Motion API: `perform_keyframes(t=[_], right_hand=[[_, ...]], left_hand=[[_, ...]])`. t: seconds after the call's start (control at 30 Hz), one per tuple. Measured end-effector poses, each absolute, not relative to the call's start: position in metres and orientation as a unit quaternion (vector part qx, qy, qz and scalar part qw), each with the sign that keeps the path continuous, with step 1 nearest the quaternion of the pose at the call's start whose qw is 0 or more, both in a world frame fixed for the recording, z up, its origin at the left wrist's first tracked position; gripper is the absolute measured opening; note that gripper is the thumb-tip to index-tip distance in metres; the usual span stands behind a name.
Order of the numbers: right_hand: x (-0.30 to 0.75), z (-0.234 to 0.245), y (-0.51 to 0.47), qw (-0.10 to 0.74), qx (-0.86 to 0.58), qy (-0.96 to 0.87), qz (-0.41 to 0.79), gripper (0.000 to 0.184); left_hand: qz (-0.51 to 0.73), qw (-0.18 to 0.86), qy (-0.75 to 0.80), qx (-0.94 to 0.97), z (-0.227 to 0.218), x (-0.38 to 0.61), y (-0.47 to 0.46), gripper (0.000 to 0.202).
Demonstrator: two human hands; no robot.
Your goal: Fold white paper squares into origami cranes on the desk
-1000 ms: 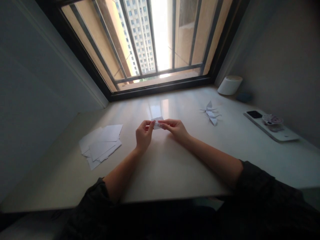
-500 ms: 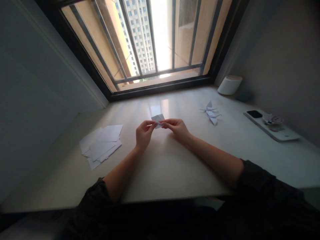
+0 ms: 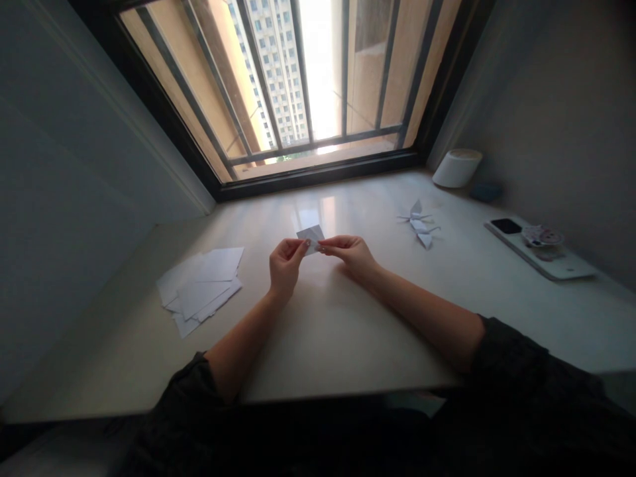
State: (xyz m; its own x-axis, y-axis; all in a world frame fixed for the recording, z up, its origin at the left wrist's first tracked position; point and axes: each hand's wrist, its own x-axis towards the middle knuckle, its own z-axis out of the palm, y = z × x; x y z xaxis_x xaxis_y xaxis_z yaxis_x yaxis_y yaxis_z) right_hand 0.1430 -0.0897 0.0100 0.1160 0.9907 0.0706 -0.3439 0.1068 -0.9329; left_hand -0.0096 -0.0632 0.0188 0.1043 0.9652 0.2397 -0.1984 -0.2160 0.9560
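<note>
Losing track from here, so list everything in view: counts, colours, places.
small folded paper: one, white, centre
paper sheets: several, white, overlapping at left
paper cranes: apparently two, white, right of centre
phone: one, white, far right
round item: one, mostly clear, on phone
cylinder: one, white, back right
blurred item: one, bluish, beside it
counter: one, whitish, beneath them
window: one, dark-framed, barred, back
tower block: one, pale, outside
walls: two, grey, either side
left hand: one, bare, pinching the paper
right hand: one, bare, pinching the paper
sleeves: two, black, near edge
</note>
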Motion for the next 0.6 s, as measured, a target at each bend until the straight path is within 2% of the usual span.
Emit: perform_keyframes(t=[0.6], right_hand=[[0.1445, 0.0036, -0.0857, 0.619, -0.387, -0.378, 0.569, 0.034]], left_hand=[[0.575, 0.502, 0.358, 0.538, 0.0184, -0.0095, -0.0642, 0.028]])
